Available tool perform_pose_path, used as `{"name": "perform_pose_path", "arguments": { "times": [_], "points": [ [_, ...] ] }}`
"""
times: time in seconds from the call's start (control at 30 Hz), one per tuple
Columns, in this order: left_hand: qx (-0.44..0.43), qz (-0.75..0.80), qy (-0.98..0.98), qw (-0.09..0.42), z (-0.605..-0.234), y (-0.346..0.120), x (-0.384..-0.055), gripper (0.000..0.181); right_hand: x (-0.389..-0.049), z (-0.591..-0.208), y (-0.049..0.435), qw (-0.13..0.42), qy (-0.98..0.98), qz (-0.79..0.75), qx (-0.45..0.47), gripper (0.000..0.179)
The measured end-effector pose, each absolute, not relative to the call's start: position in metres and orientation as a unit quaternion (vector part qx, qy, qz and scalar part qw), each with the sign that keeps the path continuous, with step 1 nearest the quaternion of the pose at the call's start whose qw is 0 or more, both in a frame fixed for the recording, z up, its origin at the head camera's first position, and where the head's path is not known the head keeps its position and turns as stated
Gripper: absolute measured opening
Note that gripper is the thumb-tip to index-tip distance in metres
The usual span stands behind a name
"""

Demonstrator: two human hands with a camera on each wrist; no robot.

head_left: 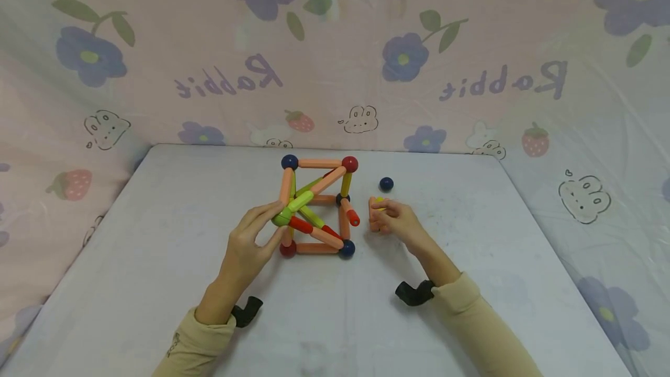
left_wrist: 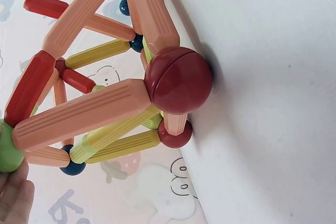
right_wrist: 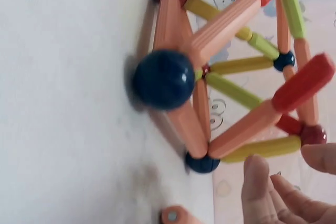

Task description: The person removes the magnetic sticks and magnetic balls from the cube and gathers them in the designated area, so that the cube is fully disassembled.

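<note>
My build [head_left: 323, 199] stands on the white surface [head_left: 157, 237], about the middle of the head view, and with my left hand [head_left: 248, 249] I pinch the green ball [head_left: 281, 217] at its left edge, fingers on the upper side and thumb lower down. I judge that ball the weakest spot: at least 3 sticks meet there, so an uneven push or tug from me could slip 1 off and let the slanting part sag. My right hand [head_left: 405, 223] is right of centre, thumb and forefinger apart with nothing I can see between them; the fingertips overlap the loose sticks [head_left: 373, 217] in that view, and I cannot tell whether they touch. The red-tipped stick [head_left: 349, 211] juts from the build's right side, joined only at its inner end to a blue ball [right_wrist: 202, 163]. With no support at its tip, a brush from my right knuckles might swing it down or knock it off. The loose ball [head_left: 386, 184], just above the loose sticks in the head view, could roll if I nudged it, being round and with nothing touching it. If the pieces hold by magnet, as I suspect, 1 brought too near might also snap on where I don't want it.
</note>
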State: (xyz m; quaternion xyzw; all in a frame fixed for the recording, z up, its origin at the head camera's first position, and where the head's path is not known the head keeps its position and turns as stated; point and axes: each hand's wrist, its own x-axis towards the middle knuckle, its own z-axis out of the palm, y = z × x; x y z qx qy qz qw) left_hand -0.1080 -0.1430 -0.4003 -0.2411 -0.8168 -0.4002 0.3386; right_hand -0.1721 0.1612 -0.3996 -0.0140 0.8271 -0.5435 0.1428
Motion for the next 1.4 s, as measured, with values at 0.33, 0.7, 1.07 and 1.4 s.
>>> {"name": "perform_pose_path", "arguments": {
  "times": [0.33,0.7,1.07,1.4],
  "points": [
    [-0.240,-0.406,-0.819,0.327,-0.401,-0.143,-0.107,0.051,-0.162,-0.390,0.141,0.193,0.780,-0.594,-0.053,0.048],
    [-0.245,-0.397,-0.820,0.333,-0.401,-0.143,-0.109,0.050,-0.161,-0.385,0.132,0.207,0.764,-0.609,-0.058,0.048],
    [-0.241,-0.399,-0.820,0.331,-0.401,-0.143,-0.108,0.051,-0.158,-0.387,0.133,0.215,0.774,-0.592,-0.059,0.049],
    [-0.238,-0.401,-0.821,0.328,-0.401,-0.144,-0.108,0.052,-0.149,-0.395,0.144,0.231,0.768,-0.592,-0.081,0.055]
  ]
}}
